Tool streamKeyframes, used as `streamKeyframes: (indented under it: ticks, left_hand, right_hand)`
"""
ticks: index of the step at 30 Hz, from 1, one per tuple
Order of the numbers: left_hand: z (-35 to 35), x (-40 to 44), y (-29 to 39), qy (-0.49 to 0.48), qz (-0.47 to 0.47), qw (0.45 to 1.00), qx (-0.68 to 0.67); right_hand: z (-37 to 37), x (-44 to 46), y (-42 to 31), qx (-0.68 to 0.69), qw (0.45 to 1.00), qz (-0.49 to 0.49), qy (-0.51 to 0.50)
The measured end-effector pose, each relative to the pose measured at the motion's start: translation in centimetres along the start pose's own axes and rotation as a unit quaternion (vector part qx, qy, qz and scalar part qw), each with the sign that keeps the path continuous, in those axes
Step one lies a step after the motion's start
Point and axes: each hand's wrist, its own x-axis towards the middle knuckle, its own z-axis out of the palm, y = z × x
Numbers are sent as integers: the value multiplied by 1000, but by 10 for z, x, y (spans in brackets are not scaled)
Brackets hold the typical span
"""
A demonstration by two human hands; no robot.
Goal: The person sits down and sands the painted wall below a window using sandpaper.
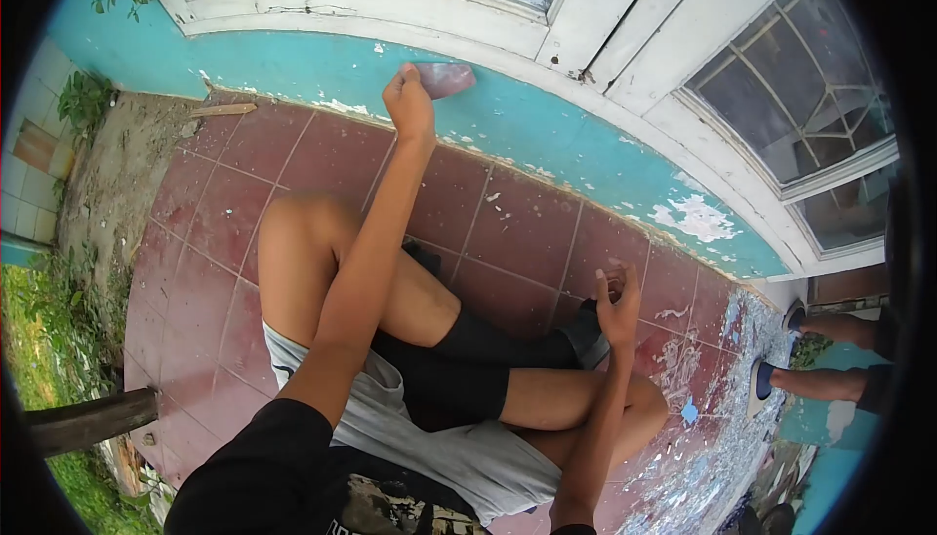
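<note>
Holding a flat, greyish-purple, blade-shaped sheet (449, 78) at the chipped turquoise painted wall (566, 140) with the left hand (409, 110).

In the head view the sheet lies at about two o'clock from the middle of the left hand, whose grip is closed around its near end; its material cannot be told. Its long axis runs roughly nine to three o'clock, along the wall, the free end pointing to three. The white wooden frame (420, 25) sits at twelve o'clock from it; whether its whole face touches the paint is unclear. The right hand (617, 308), farther off at about five o'clock from the sheet, hangs over the dark red tiled floor (337, 154), fingers loosely curled, nothing visible in them.
</note>
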Motion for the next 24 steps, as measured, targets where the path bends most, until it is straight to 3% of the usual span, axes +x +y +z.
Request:
streamKeyframes:
  ticks: [3, 5, 6, 8, 12, 14, 15, 19, 21, 24]
  left_hand:
    - [1, -5, -10, -1, 3, 998, 62]
    - [2, -28, -25, -80, 3, 975, 207]
    - [3, -36, -37, -78, 4, 975, 207]
    - [8, -44, -47, -169, -25, 946, 276]
    - [3, -19, -17, -103, -49, 980, 161]
    - [1, -9, -4, 6, -27, 1000, 9]
    - [2, -10, -9, 11, -12, 999, 36]
    - [2, -46, -44, -150, 24, 943, 296]
    - [7, -54, -50, -279, -70, 904, 317]
    - [2, -36, -46, -183, -30, 960, 211]
  right_hand:
    - [2, -5, -4, 15, 999, -8, 29]
    - [0, 0, -15, 14, 999, -41, 26]
    - [3, 1, -13, 15, 999, -42, 25]
    - [9, 7, -11, 7, 999, -42, 14]
    - [11, 4, -6, -2, 1000, -30, -8]
    - [7, -2, -7, 7, 1000, -17, 7]
    - [6, -5, -8, 9, 1000, -8, 8]
    - [9, 4, -8, -5, 999, -39, 15]
    - [12, 9, -6, -7, 999, -48, 5]
    - [8, 1, -2, 4, 1000, -9, -11]
